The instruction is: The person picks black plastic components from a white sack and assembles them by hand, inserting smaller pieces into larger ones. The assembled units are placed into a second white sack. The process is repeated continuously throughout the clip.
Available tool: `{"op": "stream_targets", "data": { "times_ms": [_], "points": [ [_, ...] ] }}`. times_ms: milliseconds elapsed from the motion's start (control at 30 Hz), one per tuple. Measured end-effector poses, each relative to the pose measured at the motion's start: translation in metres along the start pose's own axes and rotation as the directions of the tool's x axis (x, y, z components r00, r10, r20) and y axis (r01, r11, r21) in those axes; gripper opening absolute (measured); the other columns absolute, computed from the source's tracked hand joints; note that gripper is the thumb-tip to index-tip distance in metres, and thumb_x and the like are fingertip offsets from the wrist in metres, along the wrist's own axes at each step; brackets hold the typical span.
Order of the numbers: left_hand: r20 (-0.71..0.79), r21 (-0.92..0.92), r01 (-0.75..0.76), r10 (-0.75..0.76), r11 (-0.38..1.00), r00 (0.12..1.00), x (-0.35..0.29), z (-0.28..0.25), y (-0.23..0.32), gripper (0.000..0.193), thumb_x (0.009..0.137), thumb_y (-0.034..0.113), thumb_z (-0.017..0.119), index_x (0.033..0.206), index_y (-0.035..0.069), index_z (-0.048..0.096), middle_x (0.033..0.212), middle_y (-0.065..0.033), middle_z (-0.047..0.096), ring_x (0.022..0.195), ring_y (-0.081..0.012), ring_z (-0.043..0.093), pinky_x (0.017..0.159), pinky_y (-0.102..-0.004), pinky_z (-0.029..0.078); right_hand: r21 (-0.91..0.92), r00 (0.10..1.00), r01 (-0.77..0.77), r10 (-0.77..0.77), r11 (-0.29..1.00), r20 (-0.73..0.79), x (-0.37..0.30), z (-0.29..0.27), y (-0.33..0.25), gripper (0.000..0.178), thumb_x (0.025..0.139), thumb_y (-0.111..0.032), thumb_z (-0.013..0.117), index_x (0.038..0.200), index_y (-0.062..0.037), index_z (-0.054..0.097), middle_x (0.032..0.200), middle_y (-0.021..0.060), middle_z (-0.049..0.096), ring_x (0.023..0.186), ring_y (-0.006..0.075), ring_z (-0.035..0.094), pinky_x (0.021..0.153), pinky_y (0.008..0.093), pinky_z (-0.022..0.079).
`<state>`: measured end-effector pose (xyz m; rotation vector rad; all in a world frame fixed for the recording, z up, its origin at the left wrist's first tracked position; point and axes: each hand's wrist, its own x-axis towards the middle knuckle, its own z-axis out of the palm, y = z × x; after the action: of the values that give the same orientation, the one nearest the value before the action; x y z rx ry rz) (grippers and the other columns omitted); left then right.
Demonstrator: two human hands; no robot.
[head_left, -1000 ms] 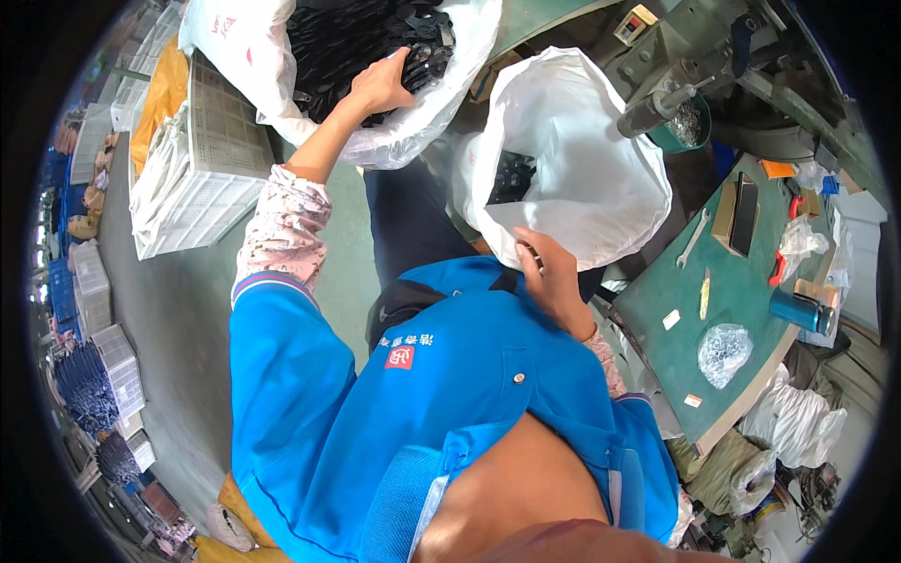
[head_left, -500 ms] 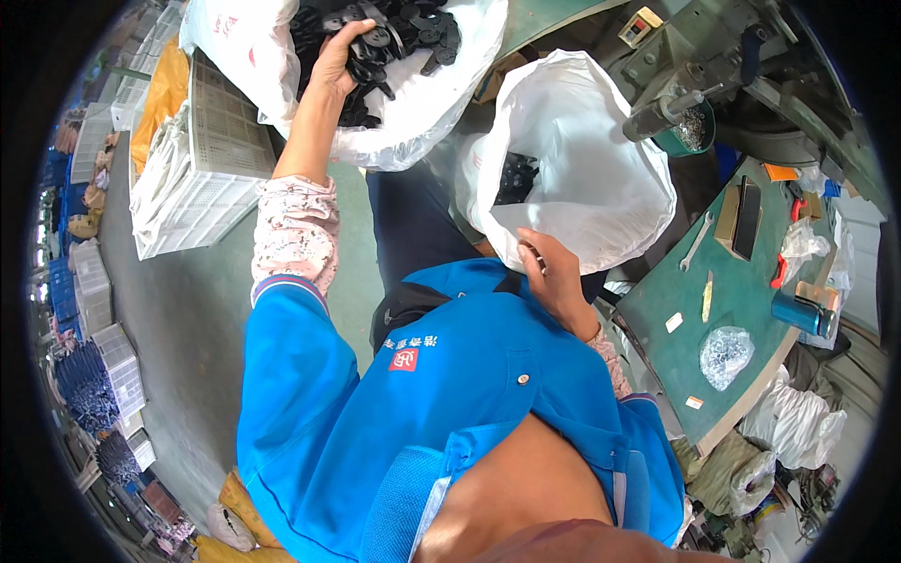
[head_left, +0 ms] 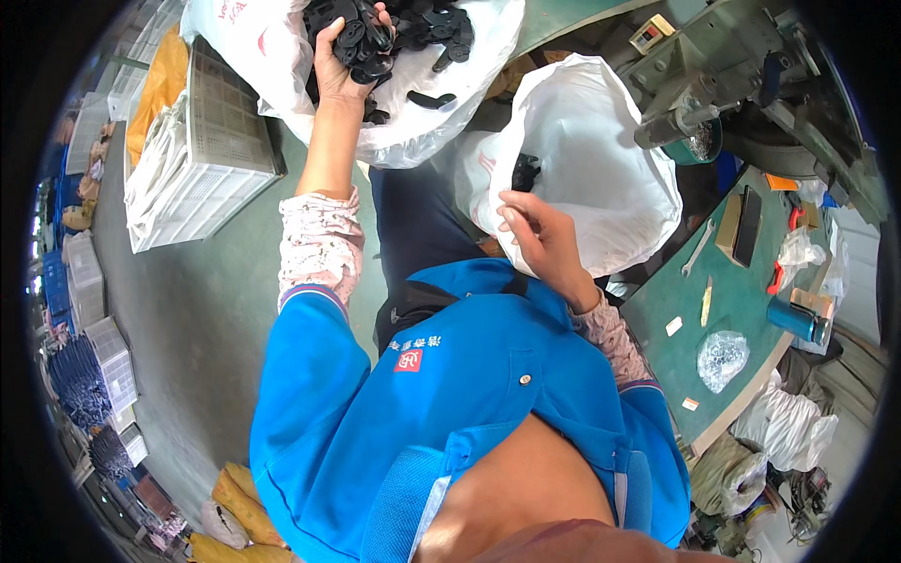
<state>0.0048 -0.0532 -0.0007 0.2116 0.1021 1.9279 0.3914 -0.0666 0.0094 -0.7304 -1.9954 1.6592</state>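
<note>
Several black plastic parts [head_left: 364,47], flat and rounded, are clutched in my left hand [head_left: 340,80], its fingers closed round them. That hand is over a large white plastic bag [head_left: 413,136], where more of the same black parts [head_left: 441,33] lie. Nearer to me on the right stands a second white bag [head_left: 610,169], its mouth wide and a few black parts [head_left: 527,172] showing inside. My right hand [head_left: 554,246] is at this bag's near rim, fingers loosely bent and apart, with nothing seen in them. Whether its fingertips touch the rim I cannot tell.
A white plastic crate [head_left: 225,141] stands on the floor at left. To the right, a green bench [head_left: 657,300] carries a wrench [head_left: 697,248], a clear bag of small parts [head_left: 723,361] and a blue bottle [head_left: 796,319]. A metal machine [head_left: 713,84] rises at far right.
My left hand now holds a cluster of black parts, lifted a little from the heap. My right hand has moved up and slightly left along the second bag's rim. The view has shifted slightly.
</note>
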Motion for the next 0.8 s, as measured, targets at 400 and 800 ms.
{"op": "stream_targets", "data": {
  "times_ms": [400,800],
  "points": [
    [0.225,0.054,0.125,-0.134,0.991,0.965,-0.031,0.021,-0.031,0.068,0.077,0.016,0.062,0.133,-0.006,0.029,0.125,-0.0198,0.043,0.109,-0.0292,0.049,0.092,-0.0436,0.05,-0.484,0.828,0.463,-0.557,0.742,-0.061,0.153,0.019,-0.029,0.026,0.085,-0.008,0.059,0.111,-0.0032,0.061,0.097,0.014,0.064,0.084,0.0261,0.063,0.071,0.0309,0.051],
    [0.196,0.03,0.087,-0.091,0.996,0.976,-0.055,0.017,-0.05,0.063,0.076,0.024,0.061,0.124,-0.011,0.041,0.12,-0.0214,0.051,0.101,-0.0307,0.058,0.079,-0.0442,0.058,-0.332,0.912,0.362,-0.405,0.871,-0.068,0.196,0.029,-0.008,0.018,0.082,-0.006,0.062,0.099,-0.0015,0.06,0.097,0.0153,0.062,0.087,0.0318,0.063,0.075,0.0346,0.05]
  ]
}}
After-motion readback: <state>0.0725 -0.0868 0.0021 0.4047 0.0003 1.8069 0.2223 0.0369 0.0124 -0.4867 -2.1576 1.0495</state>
